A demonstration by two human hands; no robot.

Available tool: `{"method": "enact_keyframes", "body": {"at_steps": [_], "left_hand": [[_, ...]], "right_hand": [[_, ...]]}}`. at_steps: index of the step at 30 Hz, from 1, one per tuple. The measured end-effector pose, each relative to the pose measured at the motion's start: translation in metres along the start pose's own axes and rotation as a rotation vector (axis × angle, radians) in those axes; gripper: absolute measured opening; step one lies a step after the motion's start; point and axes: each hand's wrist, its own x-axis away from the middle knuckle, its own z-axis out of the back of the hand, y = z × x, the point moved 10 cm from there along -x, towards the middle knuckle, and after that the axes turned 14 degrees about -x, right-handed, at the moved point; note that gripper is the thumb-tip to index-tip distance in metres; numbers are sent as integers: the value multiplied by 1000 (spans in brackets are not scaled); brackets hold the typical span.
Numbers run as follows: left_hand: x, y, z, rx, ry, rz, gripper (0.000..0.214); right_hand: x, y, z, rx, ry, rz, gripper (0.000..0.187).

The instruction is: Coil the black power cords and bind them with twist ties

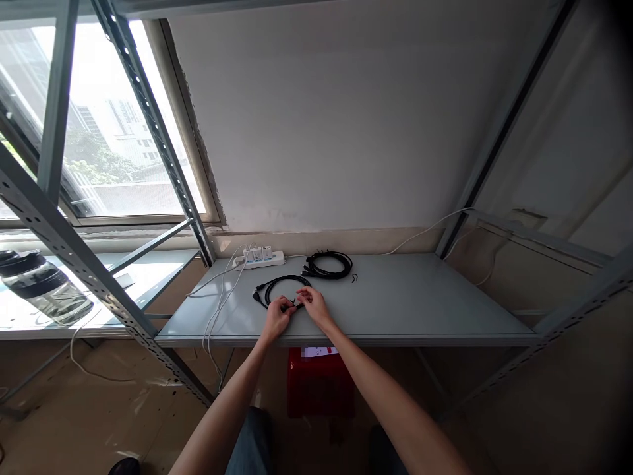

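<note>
A coiled black cable (277,285) lies near the front of the grey shelf (420,297). My left hand (277,315) and my right hand (312,303) meet at the coil's near edge, fingers pinched together on the cable and what looks like a small tie. A second coiled black cable (329,264) lies farther back, with a small black tie (355,278) beside it on the right.
A white power strip (258,258) with plugs and white cords sits at the shelf's back left. A dark bottle (44,287) lies on the lower shelf at left. A red box (319,382) stands on the floor under the shelf. Metal rack posts frame both sides.
</note>
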Motion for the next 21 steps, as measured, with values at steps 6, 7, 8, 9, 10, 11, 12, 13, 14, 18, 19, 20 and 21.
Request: {"method": "enact_keyframes", "body": {"at_steps": [6,7,8,9,10,11,12,13,14,18,19,20,21], "left_hand": [[0,2,1,22,5,1,15],[0,2,1,17,5,2,14],[-1,2,1,10,5,2,13],[-1,2,0,3,2,-1,13],[-1,1,-2,2,-1,-5,13],[-2,1,-3,4,-3,-10,14],[-2,0,-4,9,-5,-13,14],[-2,-1,-5,13,-5,-13,15],[-3,-2,-7,16,-6,-13,15],[-4,-6,-7,40,1,7,13],[-5,-7,-7,54,4,16,13],[-5,-8,-6,67,7,27,12],[-5,-10,-5,78,9,38,12]], "right_hand": [[4,-7,-1,97,-16,26,23],[5,-9,-1,107,-20,31,23],[6,-10,-2,114,-20,36,23],[6,-11,-2,122,-21,41,23],[7,-12,-3,132,-26,46,24],[8,-13,-5,144,-34,52,24],[9,-15,-7,159,-43,61,25],[10,-17,-8,177,-52,73,26],[11,-19,-10,198,-58,90,27],[16,-31,-15,293,-69,181,33],[17,-33,-18,312,-82,193,34],[18,-34,-20,325,-100,200,35],[18,-35,-22,332,-116,203,36]]}}
